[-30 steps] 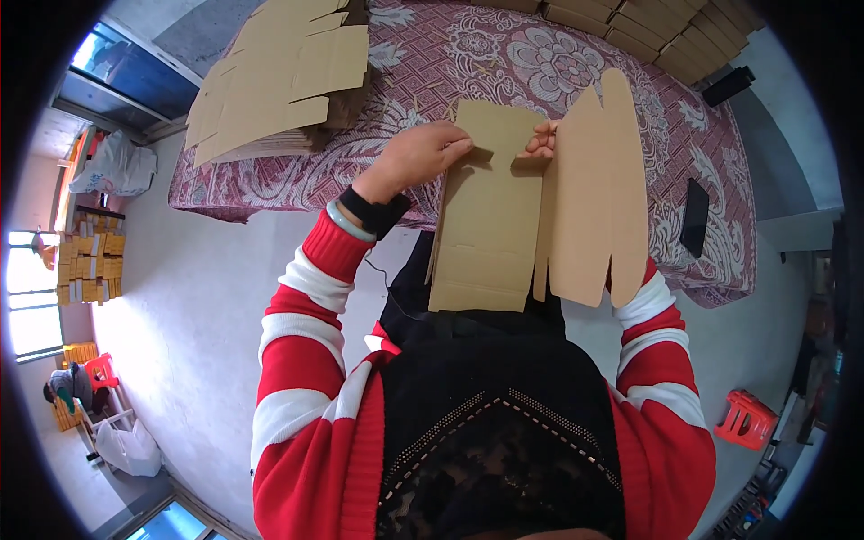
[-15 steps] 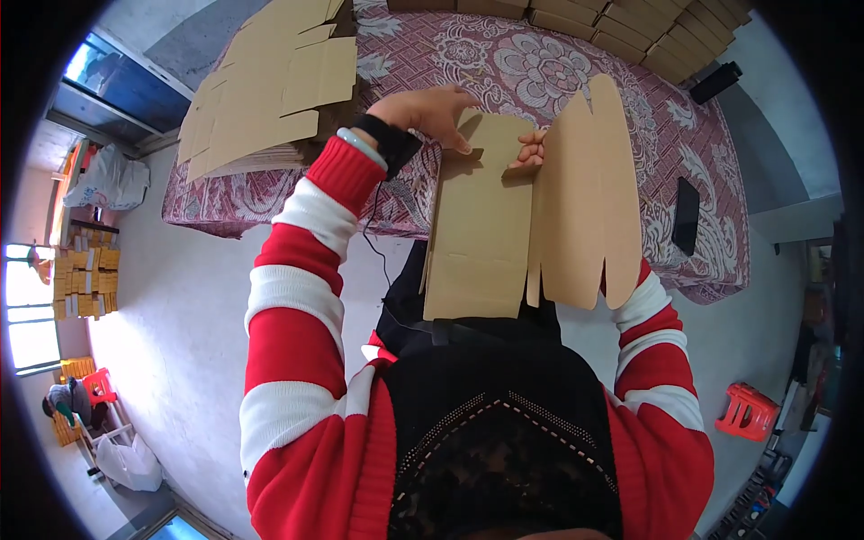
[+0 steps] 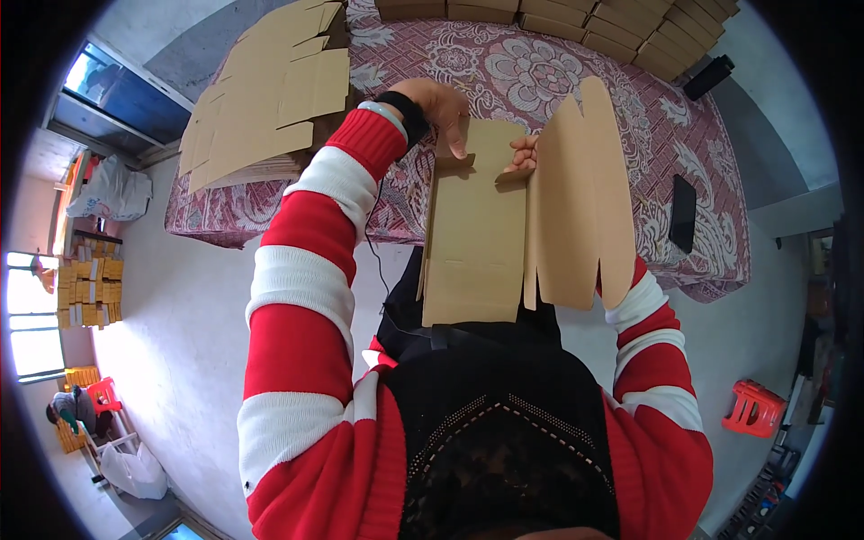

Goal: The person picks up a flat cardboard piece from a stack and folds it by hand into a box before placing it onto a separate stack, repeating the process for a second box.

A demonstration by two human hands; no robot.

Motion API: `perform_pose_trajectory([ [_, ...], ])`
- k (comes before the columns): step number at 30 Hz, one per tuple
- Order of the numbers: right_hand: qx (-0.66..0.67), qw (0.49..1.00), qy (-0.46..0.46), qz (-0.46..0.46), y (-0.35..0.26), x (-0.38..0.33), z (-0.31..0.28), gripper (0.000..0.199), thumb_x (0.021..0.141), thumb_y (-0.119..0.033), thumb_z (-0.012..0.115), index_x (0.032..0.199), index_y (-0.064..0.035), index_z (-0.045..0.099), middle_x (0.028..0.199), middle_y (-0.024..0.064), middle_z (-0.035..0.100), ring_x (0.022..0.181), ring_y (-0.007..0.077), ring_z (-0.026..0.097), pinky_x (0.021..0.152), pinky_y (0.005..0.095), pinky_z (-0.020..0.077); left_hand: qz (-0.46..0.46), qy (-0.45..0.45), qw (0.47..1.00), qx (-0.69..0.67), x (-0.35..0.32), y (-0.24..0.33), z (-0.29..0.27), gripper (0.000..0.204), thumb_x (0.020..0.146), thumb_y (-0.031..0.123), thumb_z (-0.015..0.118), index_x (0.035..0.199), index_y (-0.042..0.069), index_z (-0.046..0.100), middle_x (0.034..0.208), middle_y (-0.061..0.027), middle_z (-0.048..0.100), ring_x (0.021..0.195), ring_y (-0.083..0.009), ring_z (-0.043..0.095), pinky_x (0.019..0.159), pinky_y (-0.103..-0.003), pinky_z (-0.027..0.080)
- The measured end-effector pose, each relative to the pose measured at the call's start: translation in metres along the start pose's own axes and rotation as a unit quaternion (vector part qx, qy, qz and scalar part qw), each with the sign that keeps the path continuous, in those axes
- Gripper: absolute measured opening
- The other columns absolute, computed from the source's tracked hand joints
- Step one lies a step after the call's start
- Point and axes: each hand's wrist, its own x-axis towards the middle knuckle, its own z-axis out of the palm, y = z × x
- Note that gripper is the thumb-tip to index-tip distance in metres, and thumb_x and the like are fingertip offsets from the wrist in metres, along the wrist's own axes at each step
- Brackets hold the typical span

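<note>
A half-folded brown cardboard box (image 3: 477,234) lies in front of me, partly over the table edge, its narrow bottom panel facing up. Its wide lid panel (image 3: 585,198) stands raised along the right side. At the far left corner my left hand (image 3: 439,108) is closed on the cardboard, thumb against a small inward-bent flap (image 3: 456,165). Curled fingers of my right hand (image 3: 522,154) show at the far right corner, behind another small flap (image 3: 513,177). The lid panel hides the rest of that hand.
Flat cardboard blanks (image 3: 279,99) are stacked on the table's left. Folded boxes (image 3: 594,27) line the far edge. On the right of the patterned tablecloth (image 3: 540,67) are a dark phone (image 3: 683,214) and a black cylinder (image 3: 709,77). A red stool (image 3: 754,409) stands on the floor.
My left hand has drawn slightly nearer, its thumb moving down along the left flap. The small flaps stand bent inward a little more. My right hand stays at the far right corner.
</note>
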Motion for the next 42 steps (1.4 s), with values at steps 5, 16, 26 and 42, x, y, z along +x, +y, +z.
perform_pose_trajectory([
  [5, -0.019, 0.998, -0.019, -0.053, 0.007, -0.010, 0.012, 0.038, 0.097, -0.019, 0.064, 0.124, 0.0043, 0.052, 0.102, 0.0107, 0.061, 0.098, 0.0209, 0.067, 0.088, 0.0265, 0.0540, 0.032, 0.058, 0.998, -0.022, -0.008, -0.008, 0.005, 0.095, 0.054, 0.031, 0.098, 0.129, -0.002, 0.050, 0.121, -0.0176, 0.064, 0.111, -0.0345, 0.063, 0.092, -0.039, 0.051],
  [16, -0.166, 0.942, 0.078, -0.279, 0.005, -0.072, 0.088, 0.033, 0.103, -0.026, 0.053, 0.124, -0.0015, 0.055, 0.117, 0.0078, 0.057, 0.115, 0.0179, 0.054, 0.103, 0.0320, 0.0416, 0.139, 0.405, 0.903, 0.017, -0.056, 0.001, 0.066, 0.064, 0.065, 0.024, 0.088, 0.114, 0.004, 0.054, 0.102, -0.0170, 0.067, 0.099, -0.0381, 0.065, 0.083, -0.043, 0.052],
  [26, -0.001, 0.981, 0.099, -0.165, -0.020, -0.135, 0.130, 0.054, 0.106, -0.029, 0.047, 0.152, -0.0035, 0.034, 0.148, 0.0140, 0.046, 0.134, 0.0240, 0.048, 0.115, 0.0370, 0.0367, 0.138, 0.490, 0.858, 0.061, -0.068, 0.011, 0.101, 0.022, 0.081, 0.017, 0.069, 0.101, 0.009, 0.061, 0.090, -0.0129, 0.067, 0.087, -0.0371, 0.065, 0.072, -0.047, 0.052],
  [42, -0.158, 0.941, 0.062, -0.292, 0.057, -0.063, 0.047, 0.050, 0.104, -0.024, 0.050, 0.148, -0.0020, 0.041, 0.142, 0.0085, 0.053, 0.127, 0.0155, 0.050, 0.108, 0.0309, 0.0392, 0.220, 0.483, 0.841, 0.102, -0.084, 0.025, 0.143, 0.038, 0.098, 0.031, 0.056, 0.133, 0.017, 0.060, 0.112, -0.0131, 0.065, 0.097, -0.0351, 0.063, 0.085, -0.044, 0.052],
])
